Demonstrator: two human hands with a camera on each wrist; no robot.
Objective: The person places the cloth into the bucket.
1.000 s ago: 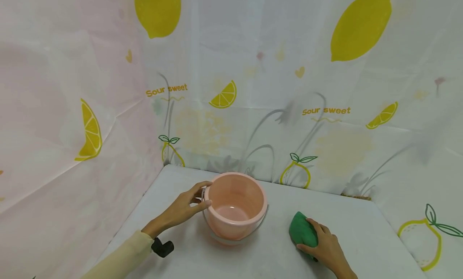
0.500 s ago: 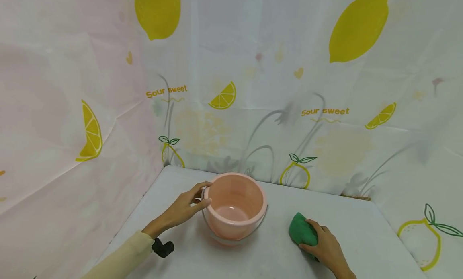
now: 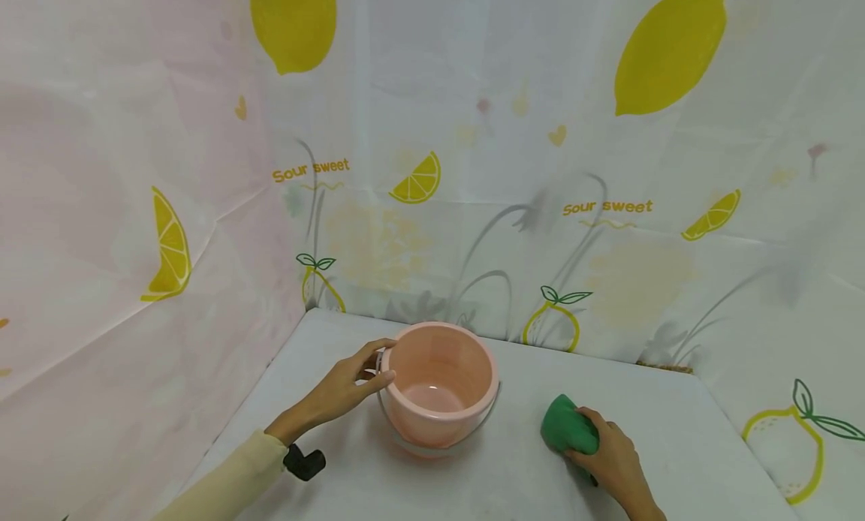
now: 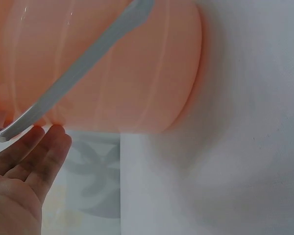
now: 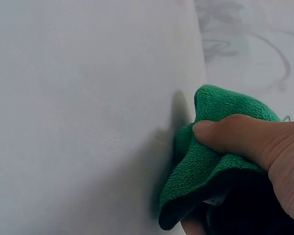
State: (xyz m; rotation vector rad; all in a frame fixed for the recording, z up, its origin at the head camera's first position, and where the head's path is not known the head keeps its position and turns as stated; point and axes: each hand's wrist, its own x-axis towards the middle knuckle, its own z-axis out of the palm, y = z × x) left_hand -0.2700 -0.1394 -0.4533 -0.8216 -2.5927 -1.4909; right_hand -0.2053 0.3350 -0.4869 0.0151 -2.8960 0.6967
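A pink bucket (image 3: 439, 423) stands upright on the white table with its grey handle (image 4: 83, 66) hanging down against the outside. At its left side is my left hand (image 3: 345, 386); thumb and index finger touch the rim. The left wrist view has several straight fingers (image 4: 41, 159) with their tips against the bucket's outer wall. To the right of the bucket, my right hand (image 3: 611, 457) grips a bunched green terry cloth (image 3: 568, 427). In the right wrist view the thumb presses on the cloth (image 5: 235, 105), whose lower edge is black. The remaining right fingers are mostly hidden.
The white table (image 3: 513, 491) meets a lemon-printed backdrop (image 3: 432, 228) behind the bucket and on both sides. A black strap piece (image 3: 304, 462) is at my left wrist. Inside the bucket, the bare pink bottom shows.
My right hand has shifted the green cloth slightly, a little to the right and up in the head view. The left hand and the bucket stay in place.
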